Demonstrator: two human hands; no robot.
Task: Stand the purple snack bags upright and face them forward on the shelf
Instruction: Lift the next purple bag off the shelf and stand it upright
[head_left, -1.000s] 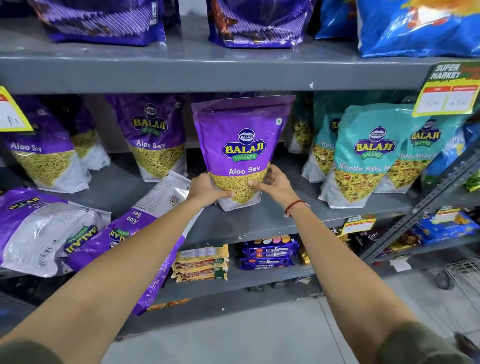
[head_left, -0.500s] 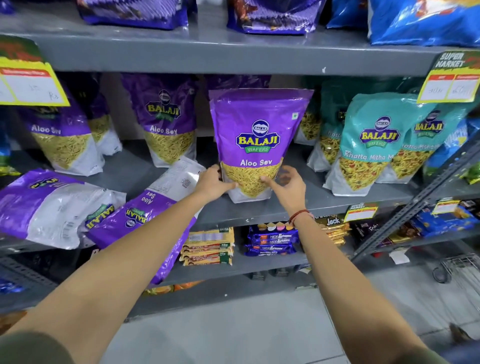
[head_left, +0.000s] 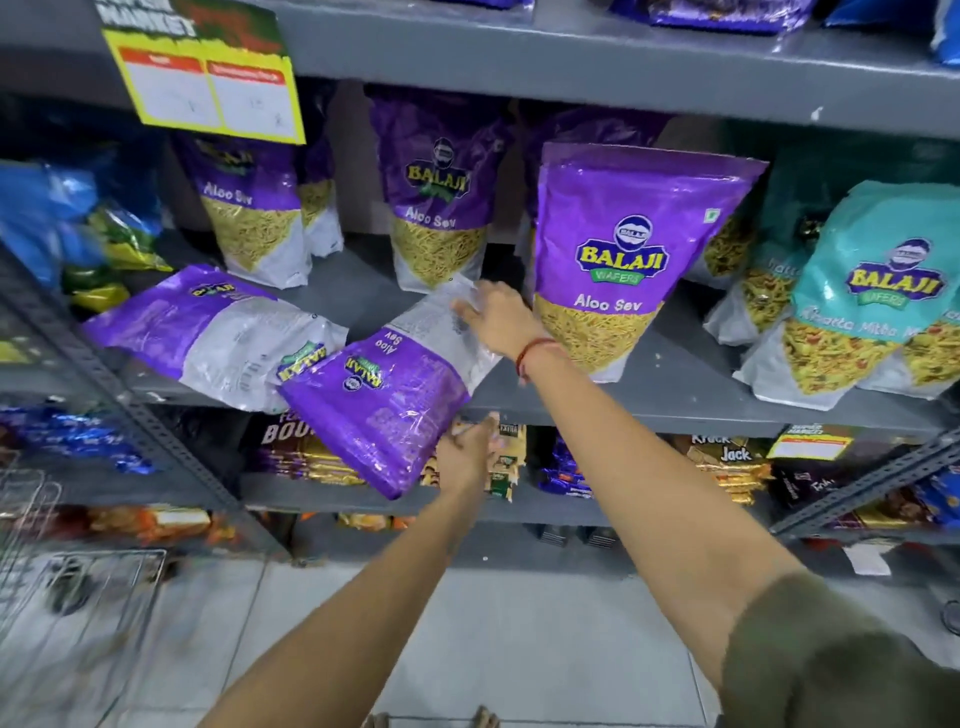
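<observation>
A purple Aloo Sev bag (head_left: 623, 260) stands upright and faces forward at the front of the grey shelf (head_left: 675, 410). To its left another purple bag (head_left: 384, 395) lies flat and upside down, hanging over the shelf edge. My right hand (head_left: 498, 317) rests with spread fingers on that bag's white far end. My left hand (head_left: 467, 452) touches its lower right edge below the shelf lip, fingers apart. A third purple bag (head_left: 208, 332) lies flat further left. Two more purple bags (head_left: 436, 208) (head_left: 249, 208) stand upright at the back.
Teal snack bags (head_left: 862, 312) stand at the right of the same shelf. A yellow price card (head_left: 208, 78) hangs from the shelf above. Biscuit packs (head_left: 727, 462) fill the lower shelf. A wire basket (head_left: 78, 571) is at the lower left on the tiled floor.
Both hands have let go of the upright purple bag and moved left to the flat bag that hangs over the edge. The view has swung left and down.
</observation>
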